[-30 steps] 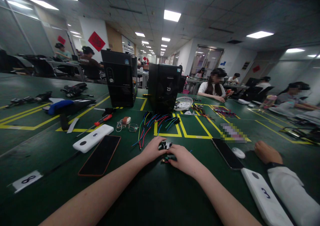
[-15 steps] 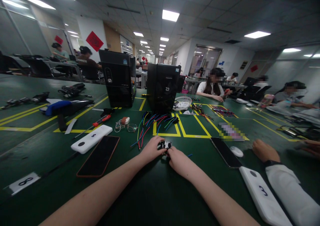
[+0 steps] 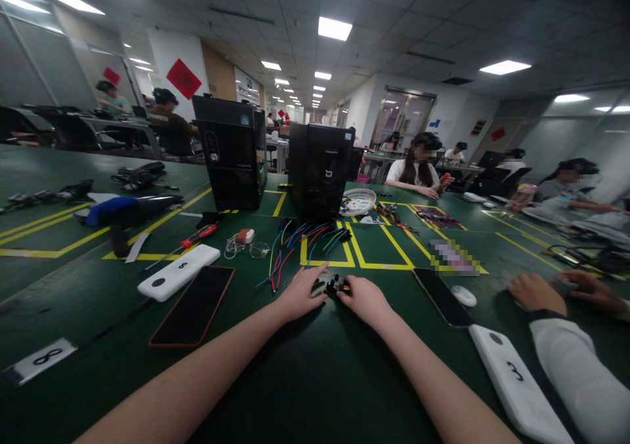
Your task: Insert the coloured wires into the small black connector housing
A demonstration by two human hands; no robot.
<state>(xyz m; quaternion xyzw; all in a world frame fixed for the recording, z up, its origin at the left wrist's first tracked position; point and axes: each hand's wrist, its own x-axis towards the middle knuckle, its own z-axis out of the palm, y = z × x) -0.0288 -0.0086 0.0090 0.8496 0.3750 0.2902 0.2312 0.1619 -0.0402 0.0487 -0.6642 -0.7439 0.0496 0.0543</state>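
Note:
My left hand (image 3: 301,292) is at the table's middle, index finger stretched forward and thumb lower. A small pale part (image 3: 319,288) lies between its thumb and fingers, blurred and partly covered. My right hand (image 3: 367,301) has its fingers bent round a small black part (image 3: 335,284) with short coloured leads at its right side. The two parts are close together; I cannot tell whether they are joined. Just beyond my hands lie loose red, blue, green and yellow wires (image 3: 280,263).
Two black computer towers (image 3: 231,168) stand behind the wires. Left are a phone (image 3: 194,307), a white power bank (image 3: 180,273), a red screwdriver (image 3: 199,235) and glasses (image 3: 258,250). On the right lie another phone (image 3: 440,298), a power bank (image 3: 516,375) and a co-worker's hand (image 3: 536,294).
My hands have moved slightly apart, and my left index finger has straightened. The white-and-black part between them looks turned or separated. The co-worker's hand has shifted right.

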